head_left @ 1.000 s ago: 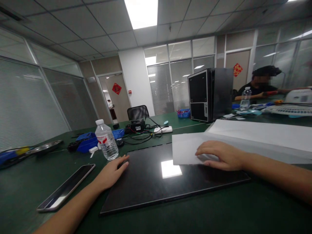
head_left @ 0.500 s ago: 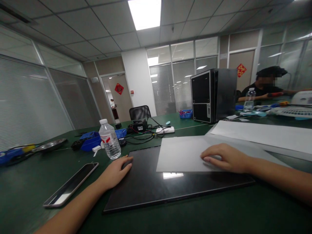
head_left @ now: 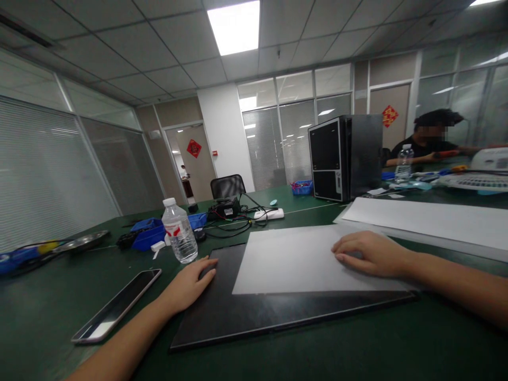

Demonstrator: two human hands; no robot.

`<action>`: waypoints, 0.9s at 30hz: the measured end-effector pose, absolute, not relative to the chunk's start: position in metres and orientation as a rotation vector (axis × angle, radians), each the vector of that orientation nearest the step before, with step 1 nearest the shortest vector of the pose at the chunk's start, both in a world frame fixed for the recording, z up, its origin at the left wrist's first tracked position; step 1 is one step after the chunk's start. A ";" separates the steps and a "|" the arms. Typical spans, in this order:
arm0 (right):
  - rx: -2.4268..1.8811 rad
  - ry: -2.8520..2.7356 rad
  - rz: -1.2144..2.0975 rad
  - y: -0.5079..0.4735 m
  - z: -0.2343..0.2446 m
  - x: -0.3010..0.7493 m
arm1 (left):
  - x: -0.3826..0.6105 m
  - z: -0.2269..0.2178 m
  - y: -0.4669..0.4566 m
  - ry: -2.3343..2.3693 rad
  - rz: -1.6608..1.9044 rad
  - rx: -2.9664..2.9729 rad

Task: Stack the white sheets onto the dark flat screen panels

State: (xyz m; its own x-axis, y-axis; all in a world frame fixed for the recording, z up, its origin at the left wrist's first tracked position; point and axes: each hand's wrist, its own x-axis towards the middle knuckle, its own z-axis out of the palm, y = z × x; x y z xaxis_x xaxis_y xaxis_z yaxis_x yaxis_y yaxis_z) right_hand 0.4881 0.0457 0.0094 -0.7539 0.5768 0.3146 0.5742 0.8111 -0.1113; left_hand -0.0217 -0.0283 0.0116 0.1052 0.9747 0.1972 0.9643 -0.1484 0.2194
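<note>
A thin dark flat panel [head_left: 254,323] with a glossy face lies on the green table in front of me. My left hand [head_left: 193,280] rests on its left edge, thumb apart from the other fingers. A white sheet [head_left: 286,259] covers much of the panel, its near left corner over the dark surface. On the right part of this sheet lies my right hand [head_left: 369,254], palm down, fingers slightly bent and thumb apart. Nothing shows gripped in either hand, though the right palm's underside is hidden.
A phone [head_left: 119,307] and a water bottle [head_left: 179,233] are at the left. Behind are blue trays [head_left: 148,238], cables, a power strip [head_left: 270,214] and a computer tower [head_left: 345,159]. More white sheets [head_left: 432,225] lie right. A person [head_left: 428,140] sits at far right.
The white sheet has shifted left and nearer to me, covering more of the panel. My right hand has moved slightly right over it. My left hand stays at the panel's edge.
</note>
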 end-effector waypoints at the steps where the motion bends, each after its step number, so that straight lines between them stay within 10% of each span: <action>1: -0.847 -2.660 0.066 0.042 0.009 0.483 | -0.021 0.012 -0.029 2.025 0.463 2.307; 27: -0.913 -2.764 0.543 0.020 0.015 0.462 | -0.025 0.015 -0.031 1.964 0.337 2.243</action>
